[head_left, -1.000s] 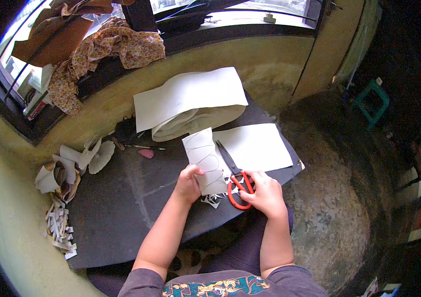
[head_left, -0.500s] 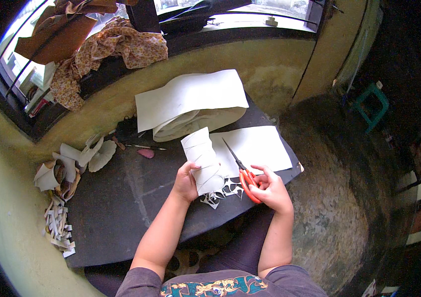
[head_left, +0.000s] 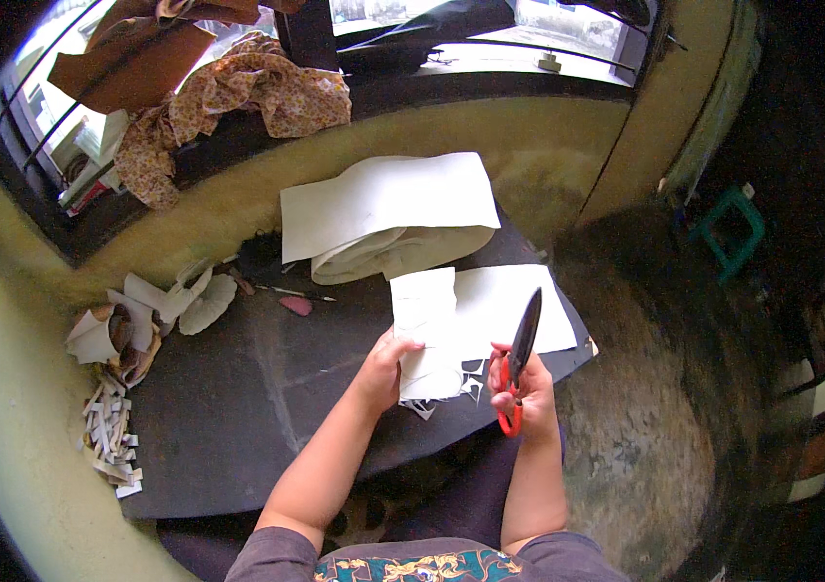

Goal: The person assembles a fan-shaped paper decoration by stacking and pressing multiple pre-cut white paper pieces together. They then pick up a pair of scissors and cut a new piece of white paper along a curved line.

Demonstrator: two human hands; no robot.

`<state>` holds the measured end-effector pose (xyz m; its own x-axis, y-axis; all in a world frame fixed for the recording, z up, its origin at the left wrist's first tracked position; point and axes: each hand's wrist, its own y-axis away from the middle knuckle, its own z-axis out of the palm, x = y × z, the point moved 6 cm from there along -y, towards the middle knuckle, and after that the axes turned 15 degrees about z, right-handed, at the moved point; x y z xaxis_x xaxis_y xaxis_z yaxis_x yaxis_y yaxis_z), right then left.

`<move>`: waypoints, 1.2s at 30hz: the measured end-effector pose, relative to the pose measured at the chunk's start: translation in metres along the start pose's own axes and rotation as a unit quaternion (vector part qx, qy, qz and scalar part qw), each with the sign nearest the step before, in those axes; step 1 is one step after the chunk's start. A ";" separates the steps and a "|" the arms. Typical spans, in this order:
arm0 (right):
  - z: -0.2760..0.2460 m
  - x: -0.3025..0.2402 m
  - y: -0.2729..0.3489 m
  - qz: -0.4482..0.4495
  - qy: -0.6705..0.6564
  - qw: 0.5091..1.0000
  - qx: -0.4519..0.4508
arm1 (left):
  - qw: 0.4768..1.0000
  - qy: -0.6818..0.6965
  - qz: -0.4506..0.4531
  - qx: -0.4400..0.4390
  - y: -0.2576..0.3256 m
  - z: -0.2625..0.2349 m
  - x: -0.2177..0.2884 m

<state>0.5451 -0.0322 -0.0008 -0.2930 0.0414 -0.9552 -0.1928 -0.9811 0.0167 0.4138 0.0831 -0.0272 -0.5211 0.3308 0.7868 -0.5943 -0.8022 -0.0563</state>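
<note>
In my left hand [head_left: 383, 367] is a white strip of stiff sheet [head_left: 424, 335], its thumb laid over the left edge. Faint curved lines run across the strip. My right hand [head_left: 526, 388] is closed on a pair of scissors [head_left: 521, 354] with red handles and dark blades. The blades look closed and point up and away from me. Small white offcuts [head_left: 472, 386] lie on the dark table beneath and beside the strip. Behind the strip and the scissors, a flat white sheet [head_left: 505, 306] rests on the table.
A large loose roll of white sheet [head_left: 388, 209] sits at the table's far side. A pink piece [head_left: 295, 306] and a thin pen-like tool [head_left: 286, 291] lie left of it. Curled scraps [head_left: 141, 320] and stacked white strips [head_left: 114, 432] line the left edge of the dark table [head_left: 238, 417].
The scissors have turned upright in my right hand and their tip has swung to the right. My left hand has shifted slightly right with the strip. The whole view has moved a little.
</note>
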 end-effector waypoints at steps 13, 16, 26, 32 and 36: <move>0.028 -0.008 -0.010 0.027 0.090 0.996 0.011 | 0.996 0.045 0.071 0.027 0.005 -0.001 0.029; 0.030 0.006 -0.014 0.017 0.081 0.996 -0.024 | 0.992 0.077 0.100 0.013 0.006 0.002 0.038; 0.058 0.014 -0.024 0.027 0.113 0.989 -0.091 | 0.965 0.166 0.195 0.056 0.016 -0.003 0.071; 0.065 0.027 -0.026 0.005 0.173 0.979 -0.110 | 0.961 0.137 0.224 0.081 0.027 -0.008 0.079; 0.076 0.021 -0.027 0.017 0.157 0.979 -0.127 | 0.953 0.133 0.252 0.102 0.033 -0.006 0.088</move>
<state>0.4729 0.0099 0.0013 0.0143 -0.0124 -0.9998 0.0631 -0.9979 0.0132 0.3451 0.0885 0.0366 -0.8618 -0.0304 0.5063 -0.1096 -0.9635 -0.2443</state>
